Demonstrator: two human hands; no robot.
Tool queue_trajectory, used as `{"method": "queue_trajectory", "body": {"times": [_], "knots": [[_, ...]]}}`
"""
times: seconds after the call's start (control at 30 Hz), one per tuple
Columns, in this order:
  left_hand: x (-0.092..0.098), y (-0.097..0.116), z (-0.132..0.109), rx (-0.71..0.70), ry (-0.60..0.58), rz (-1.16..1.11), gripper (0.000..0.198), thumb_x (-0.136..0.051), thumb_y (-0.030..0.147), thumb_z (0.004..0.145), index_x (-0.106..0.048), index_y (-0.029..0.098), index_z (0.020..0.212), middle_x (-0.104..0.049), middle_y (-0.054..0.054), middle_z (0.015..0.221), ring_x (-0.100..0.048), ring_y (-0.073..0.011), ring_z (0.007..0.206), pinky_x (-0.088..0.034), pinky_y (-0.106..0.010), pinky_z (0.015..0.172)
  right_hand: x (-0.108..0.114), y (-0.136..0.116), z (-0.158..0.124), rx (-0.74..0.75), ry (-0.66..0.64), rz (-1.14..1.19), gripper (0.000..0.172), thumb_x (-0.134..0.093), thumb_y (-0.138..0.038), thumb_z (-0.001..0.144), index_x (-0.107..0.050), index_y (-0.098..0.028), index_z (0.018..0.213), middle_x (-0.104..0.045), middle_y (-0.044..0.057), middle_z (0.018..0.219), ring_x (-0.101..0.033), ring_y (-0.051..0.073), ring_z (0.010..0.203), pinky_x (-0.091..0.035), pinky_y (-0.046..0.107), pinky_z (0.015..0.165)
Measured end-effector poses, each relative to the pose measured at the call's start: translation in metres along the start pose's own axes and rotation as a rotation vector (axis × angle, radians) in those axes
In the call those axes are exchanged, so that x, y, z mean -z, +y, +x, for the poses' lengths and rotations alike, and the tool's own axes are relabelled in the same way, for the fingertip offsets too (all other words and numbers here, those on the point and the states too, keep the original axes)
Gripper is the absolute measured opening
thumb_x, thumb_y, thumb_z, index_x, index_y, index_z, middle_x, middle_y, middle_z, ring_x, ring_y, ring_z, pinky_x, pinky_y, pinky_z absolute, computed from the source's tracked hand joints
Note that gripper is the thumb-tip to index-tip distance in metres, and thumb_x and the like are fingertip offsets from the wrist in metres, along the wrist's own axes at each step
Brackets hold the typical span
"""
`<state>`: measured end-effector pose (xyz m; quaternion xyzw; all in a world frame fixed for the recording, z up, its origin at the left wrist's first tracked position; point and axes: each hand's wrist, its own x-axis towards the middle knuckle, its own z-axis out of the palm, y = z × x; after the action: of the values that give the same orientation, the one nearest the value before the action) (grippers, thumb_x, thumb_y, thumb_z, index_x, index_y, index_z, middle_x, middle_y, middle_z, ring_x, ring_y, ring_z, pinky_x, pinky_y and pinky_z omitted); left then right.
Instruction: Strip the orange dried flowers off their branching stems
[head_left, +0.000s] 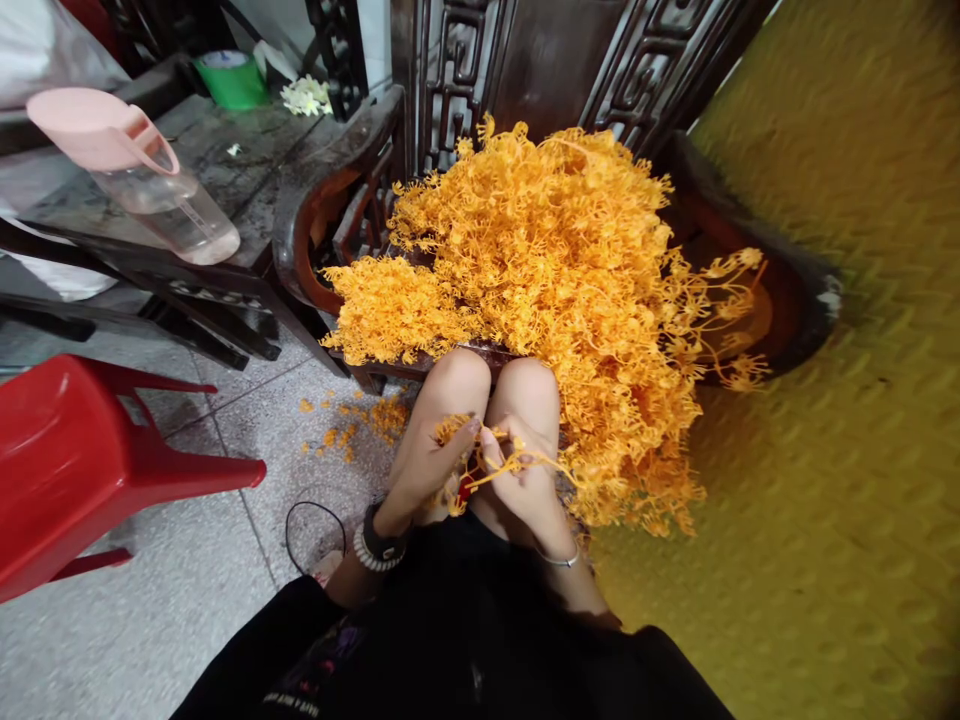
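A big heap of orange plastic flower sprigs (555, 270) lies on a dark carved wooden chair (322, 220) in front of my knees. My left hand (424, 465) is closed in a pinch on a small orange sprig (495, 465) over my lap. My right hand (525, 480) is closed on the same sprig's thin stem, fingers curled. Something small and red (466, 487) shows between the two hands. My left wrist wears a beaded bracelet and a watch; a thin bangle circles my right wrist.
A red plastic stool (82, 450) lies tipped at left. A dark table (225, 160) carries a clear jug with a pink lid (135, 170), green tape (234, 80) and white flowers (306, 97). Orange bits (360, 420) litter the floor. A yellow-green surface (847, 400) fills the right.
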<state>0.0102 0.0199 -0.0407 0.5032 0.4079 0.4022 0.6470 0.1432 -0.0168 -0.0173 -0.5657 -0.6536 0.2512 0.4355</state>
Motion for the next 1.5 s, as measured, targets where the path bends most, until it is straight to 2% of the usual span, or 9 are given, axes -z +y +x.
{"method": "queue_trajectory", "body": {"times": [0.23,0.37,0.57,0.7,0.8,1.0,1.33,1.4,1.5], "knots": [[-0.007,0.004,-0.015,0.113,-0.023,-0.38,0.044,-0.065,0.045,0.075,-0.047,0.015,0.049,-0.041,0.005,0.043,-0.031,-0.0051,0.041,-0.025,-0.021,0.04,-0.002,-0.002,-0.007,-0.416,-0.177,0.992,0.024,-0.062,-0.031,0.08,-0.048,-0.018,0.065,-0.038,-0.006,0.054,-0.032,0.005,0.045,-0.025,0.018,0.04],[-0.011,0.009,-0.014,0.125,0.031,-0.525,0.042,-0.07,0.043,0.07,-0.043,0.017,0.051,-0.039,0.006,0.044,-0.033,-0.0048,0.041,-0.03,-0.019,0.04,-0.013,-0.005,-0.005,-0.457,-0.211,1.199,0.031,-0.052,-0.043,0.082,-0.038,-0.022,0.064,-0.029,-0.009,0.048,-0.026,0.006,0.033,-0.023,0.018,0.028],[0.019,0.023,0.0,-0.006,0.068,-0.796,0.054,-0.058,0.043,0.077,-0.019,0.019,0.048,-0.008,0.01,0.039,-0.005,-0.0031,0.032,-0.011,-0.013,0.028,-0.008,-0.004,0.004,-0.435,-0.073,1.394,0.046,-0.051,-0.049,0.081,-0.021,-0.021,0.059,-0.015,-0.01,0.048,-0.006,0.004,0.035,-0.014,0.013,0.025],[0.029,0.02,-0.003,-0.092,0.037,-0.707,0.04,-0.059,0.045,0.073,-0.044,0.018,0.048,-0.02,0.009,0.034,-0.015,-0.0037,0.029,-0.016,-0.015,0.027,-0.008,-0.008,0.009,-0.396,0.16,1.238,0.036,-0.052,-0.04,0.084,-0.035,-0.02,0.06,-0.028,-0.006,0.054,-0.027,0.006,0.045,-0.034,0.016,0.04],[0.021,0.014,-0.011,-0.114,0.083,-0.575,0.031,-0.058,0.047,0.075,-0.063,0.017,0.078,-0.034,0.008,0.036,-0.028,-0.0058,0.03,-0.025,-0.017,0.03,-0.012,-0.007,0.009,-0.416,0.316,0.971,0.031,-0.055,-0.039,0.082,-0.04,-0.021,0.062,-0.034,-0.004,0.056,-0.034,0.008,0.049,-0.038,0.021,0.046],[0.008,0.018,-0.019,-0.084,0.035,-0.427,0.021,-0.058,0.039,0.082,-0.058,0.018,0.077,-0.039,0.007,0.042,-0.029,-0.0039,0.034,-0.024,-0.016,0.034,-0.012,0.0,0.008,-0.5,0.446,0.779,0.023,-0.065,-0.038,0.075,-0.051,-0.02,0.076,-0.047,-0.004,0.065,-0.043,0.008,0.055,-0.038,0.022,0.053],[0.061,0.041,-0.019,-0.576,0.794,-0.204,0.028,-0.053,0.04,0.085,-0.049,0.02,0.067,-0.036,0.007,0.047,-0.032,-0.008,0.041,-0.033,-0.021,0.043,-0.023,0.004,0.014,-0.471,0.728,0.47,0.026,-0.066,-0.038,0.073,-0.05,-0.018,0.072,-0.052,-0.002,0.065,-0.048,0.009,0.059,-0.042,0.024,0.058],[0.059,0.039,-0.026,-0.556,0.721,-0.071,0.032,-0.055,0.04,0.084,-0.05,0.019,0.06,-0.039,0.006,0.047,-0.033,-0.0078,0.041,-0.028,-0.021,0.042,-0.025,0.003,0.015,-0.471,0.739,0.471,0.027,-0.066,-0.039,0.074,-0.047,-0.019,0.069,-0.05,-0.002,0.064,-0.046,0.009,0.057,-0.042,0.024,0.058],[0.038,0.03,-0.036,-0.337,0.312,0.248,0.023,-0.066,0.039,0.074,-0.063,0.018,0.065,-0.054,0.002,0.054,-0.044,-0.0099,0.046,-0.03,-0.023,0.045,-0.026,0.0,0.013,-0.473,0.709,0.475,0.027,-0.065,-0.04,0.075,-0.047,-0.02,0.07,-0.048,-0.002,0.065,-0.044,0.01,0.056,-0.041,0.025,0.057]]}}
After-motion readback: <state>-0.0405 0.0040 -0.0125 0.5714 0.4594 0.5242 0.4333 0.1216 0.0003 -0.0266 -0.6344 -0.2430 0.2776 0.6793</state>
